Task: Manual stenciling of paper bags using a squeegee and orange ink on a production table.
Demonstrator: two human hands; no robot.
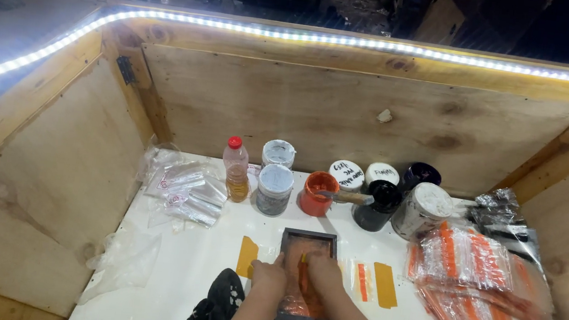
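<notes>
Where the white counter [199, 265] meets its near edge, we find a small dark rectangular frame [311, 241], its inner mesh stained orange, lying flat. Our left hand [268, 278] rests on the frame's left rim, fingers curled over it; our right hand [323, 271] presses down inside the frame, closed on a narrow orange-smeared blade [302, 274]. Left of the frame lies a mustard-yellow strip [247, 256]; right of it, an orange strip [362, 282] and a second mustard one [385, 285]. A crumpled black cloth [217, 307] sits at the near edge, just beside our left forearm. Along the far edge stand a clear plastic bottle [236, 169] with red cap and amber liquid, two grey-lidded jars [274, 188], an open orange pot [317, 192] with a wooden-handled tool [346, 197] across it, and several round black and white tubs [423, 210]. Clear zip bags [183, 187] heap at the far left corner; glossy bags of orange pieces [473, 274] cover the right edge. Rough plywood walls [347, 117], knotted and pale, enclose it all beneath a strip of white lights [314, 38].
</notes>
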